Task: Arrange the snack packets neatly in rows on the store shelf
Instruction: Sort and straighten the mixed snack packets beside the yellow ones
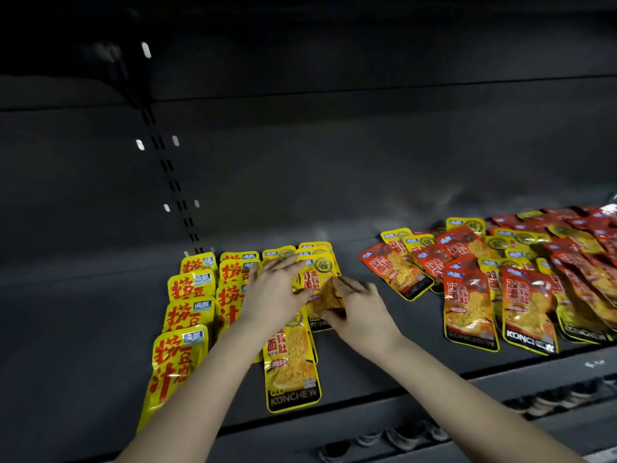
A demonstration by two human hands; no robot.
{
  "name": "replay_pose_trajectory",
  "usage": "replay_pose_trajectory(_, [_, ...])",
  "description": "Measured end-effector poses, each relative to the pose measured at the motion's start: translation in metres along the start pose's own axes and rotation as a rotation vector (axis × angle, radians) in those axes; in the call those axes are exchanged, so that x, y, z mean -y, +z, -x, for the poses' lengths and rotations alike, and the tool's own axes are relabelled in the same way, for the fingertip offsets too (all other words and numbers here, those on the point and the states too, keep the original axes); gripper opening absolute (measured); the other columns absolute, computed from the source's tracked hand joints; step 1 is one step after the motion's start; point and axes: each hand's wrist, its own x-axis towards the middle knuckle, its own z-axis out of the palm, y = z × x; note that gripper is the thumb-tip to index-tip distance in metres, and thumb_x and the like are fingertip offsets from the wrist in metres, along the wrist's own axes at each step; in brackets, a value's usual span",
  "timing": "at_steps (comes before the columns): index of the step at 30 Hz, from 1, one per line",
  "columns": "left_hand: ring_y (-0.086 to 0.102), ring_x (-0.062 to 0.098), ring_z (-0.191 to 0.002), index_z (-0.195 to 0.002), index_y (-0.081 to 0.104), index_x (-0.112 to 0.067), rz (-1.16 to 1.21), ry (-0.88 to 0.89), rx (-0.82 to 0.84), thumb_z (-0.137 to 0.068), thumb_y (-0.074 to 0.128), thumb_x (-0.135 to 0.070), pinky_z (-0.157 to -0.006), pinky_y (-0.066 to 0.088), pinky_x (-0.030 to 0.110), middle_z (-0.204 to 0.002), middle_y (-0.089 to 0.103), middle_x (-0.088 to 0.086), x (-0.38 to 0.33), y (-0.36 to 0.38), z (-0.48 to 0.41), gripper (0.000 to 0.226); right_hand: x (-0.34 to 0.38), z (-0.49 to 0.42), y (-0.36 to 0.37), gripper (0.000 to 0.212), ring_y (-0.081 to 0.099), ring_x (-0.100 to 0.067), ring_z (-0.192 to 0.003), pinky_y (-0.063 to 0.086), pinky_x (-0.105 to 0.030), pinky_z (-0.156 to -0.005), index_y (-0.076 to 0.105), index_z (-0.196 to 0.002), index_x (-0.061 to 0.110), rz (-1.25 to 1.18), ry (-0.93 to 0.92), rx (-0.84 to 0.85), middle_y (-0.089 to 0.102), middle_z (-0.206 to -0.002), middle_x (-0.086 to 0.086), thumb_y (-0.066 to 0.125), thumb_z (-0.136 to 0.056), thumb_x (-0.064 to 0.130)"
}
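Forearms [207,372] reach in: left hand [277,289] presses flat on part-built yellow rows [193,295]; right hand [359,305] pinches one packet [325,300]; mixed pile [517,272] not yet sorted.

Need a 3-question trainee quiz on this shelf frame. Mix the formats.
1. True or false: the left hand lies flat, fingers straight, on the yellow rows.
2. The untidy red pile sits: A) left of both hands, B) right of both hands, C) between the hands.
3. Fill in: the right hand pinches a crumpled ___.
Key: 1 true; 2 B; 3 packet.
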Motion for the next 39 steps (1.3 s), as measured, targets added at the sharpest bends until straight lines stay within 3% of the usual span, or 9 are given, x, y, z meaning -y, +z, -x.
replay_pose_trajectory(6, [0.034, 0.011, -0.135, -0.132, 0.052, -0.029, 0.019, -0.019, -0.086, -0.086, 0.058, -0.042, -0.117, 0.012, 0.043, -0.142, 0.044, -0.013, -0.002, -0.005, 0.000, 0.047, -0.004, 0.010, -0.001, 0.061, 0.027, -0.027, -0.131, 0.021, -0.035, -0.113, 0.031, -0.144, 0.018, 0.050, -0.027, 0.012, 0.028, -0.150, 0.003, 0.050, -0.091, 0.043])
replay_pose_trajectory(13, [0.039, 0.017, -0.131, -0.128, 0.055, -0.029, 0.005, -0.051, -0.115, -0.089, 0.056, -0.036, -0.116, 0.012, 0.039, -0.141, 0.045, -0.010, -0.023, -0.009, -0.004, 0.040, -0.023, 0.008, -0.021, 0.055, 0.026, -0.028, -0.133, 0.019, -0.033, -0.113, 0.037, -0.141, 0.020, -0.015, -0.052, -0.018, 0.031, -0.147, 0.001, 0.048, -0.092, 0.043])
replay_pose_trajectory(18, [0.048, 0.020, -0.123, -0.121, 0.061, -0.029, 0.023, -0.016, -0.164, -0.086, 0.059, -0.031, -0.112, 0.022, 0.038, -0.135, 0.052, -0.008, -0.057, -0.003, -0.020, 0.035, -0.051, 0.010, -0.040, 0.056, 0.027, -0.028, -0.134, 0.020, -0.034, -0.113, 0.038, -0.140, 0.020, -0.027, -0.033, -0.054, 0.031, -0.149, 0.000, 0.050, -0.091, 0.043])
replay_pose_trajectory(25, [0.048, 0.017, -0.123, -0.122, 0.061, -0.028, 0.077, 0.079, -0.135, -0.087, 0.058, -0.029, -0.112, 0.022, 0.035, -0.134, 0.052, -0.008, -0.122, 0.023, -0.036, 0.035, -0.111, 0.023, -0.071, 0.057, 0.025, -0.028, -0.133, 0.021, -0.038, -0.114, 0.033, -0.143, 0.023, 0.056, 0.029, -0.098, 0.029, -0.149, 0.001, 0.047, -0.092, 0.044])
replay_pose_trajectory(29, [0.055, 0.019, -0.115, -0.117, 0.065, -0.027, 0.092, 0.132, -0.133, -0.085, 0.060, -0.027, -0.102, 0.027, 0.029, -0.128, 0.058, -0.009, -0.153, 0.038, -0.046, 0.032, -0.143, 0.027, -0.086, 0.056, 0.028, -0.029, -0.132, 0.020, -0.040, -0.114, 0.037, -0.141, 0.022, 0.067, 0.056, -0.144, 0.032, -0.147, 0.000, 0.050, -0.091, 0.042])
replay_pose_trajectory(39, [0.056, 0.015, -0.116, -0.114, 0.066, -0.025, 0.170, 0.225, -0.080, -0.084, 0.061, -0.025, -0.103, 0.038, 0.033, -0.124, 0.062, -0.008, -0.228, 0.070, -0.066, 0.031, -0.220, 0.038, -0.123, 0.054, 0.026, -0.031, -0.135, 0.019, -0.041, -0.114, 0.037, -0.142, 0.025, 0.095, 0.134, -0.173, 0.030, -0.149, -0.004, 0.047, -0.091, 0.042])
